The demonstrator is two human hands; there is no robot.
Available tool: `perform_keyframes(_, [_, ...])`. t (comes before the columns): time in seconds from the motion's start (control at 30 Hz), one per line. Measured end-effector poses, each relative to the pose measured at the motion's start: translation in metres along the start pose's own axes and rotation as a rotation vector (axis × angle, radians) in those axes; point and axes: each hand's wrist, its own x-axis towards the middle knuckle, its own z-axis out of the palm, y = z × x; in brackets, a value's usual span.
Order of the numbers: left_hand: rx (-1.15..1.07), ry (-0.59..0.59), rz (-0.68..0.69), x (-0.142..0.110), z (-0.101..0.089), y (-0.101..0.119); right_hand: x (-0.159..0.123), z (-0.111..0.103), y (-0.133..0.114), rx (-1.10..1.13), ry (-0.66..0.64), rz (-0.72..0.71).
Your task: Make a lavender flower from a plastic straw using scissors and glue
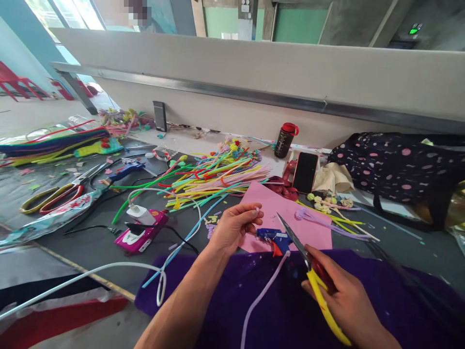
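My left hand (236, 225) is closed in a pinch, with a small pale lilac piece (258, 209) showing at the fingertips. My right hand (343, 291) grips a pair of scissors (294, 236) by its yellow and red handles, blades pointing up and left. Between the hands, a blue glue gun (274, 236) with an orange trigger lies on a pink sheet (269, 198). A lilac pipe cleaner (259, 298) extends down from near the scissors over purple cloth (218, 300). Bundled lilac pipe cleaners (316, 218) with a curled head rest on the sheet's right side.
Many coloured pipe cleaners (218, 179) lie beyond my left hand. A magenta power strip (143, 235) with plug and cables sits left, near large scissors (60, 194). Behind stand a bottle (285, 140), a phone (305, 172) and a dark patterned bag (395, 167).
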Motion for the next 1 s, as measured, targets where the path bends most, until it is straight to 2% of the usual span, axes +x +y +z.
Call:
perform_keyframes(0.17, [-0.042, -0.044, -0.048, -0.002, 0.002, -0.003, -0.002, -0.002, 0.0, -0.013, -0.026, 0.039])
perform_keyframes(0.33, [-0.002, -0.085, -0.014, -0.004, 0.005, -0.007, -0.001, -0.003, 0.0, -0.016, -0.089, 0.033])
perform_keyframes(0.5, [0.027, -0.093, -0.009, -0.005, 0.006, -0.008, 0.0, -0.004, -0.004, -0.011, -0.085, 0.002])
perform_keyframes(0.7, [0.04, -0.048, -0.049, -0.006, 0.009, -0.009, -0.001, 0.0, -0.003, -0.045, -0.086, -0.021])
perform_keyframes(1.0, [0.037, -0.135, -0.119, -0.005, 0.008, -0.015, -0.001, 0.004, -0.001, -0.053, -0.102, -0.019])
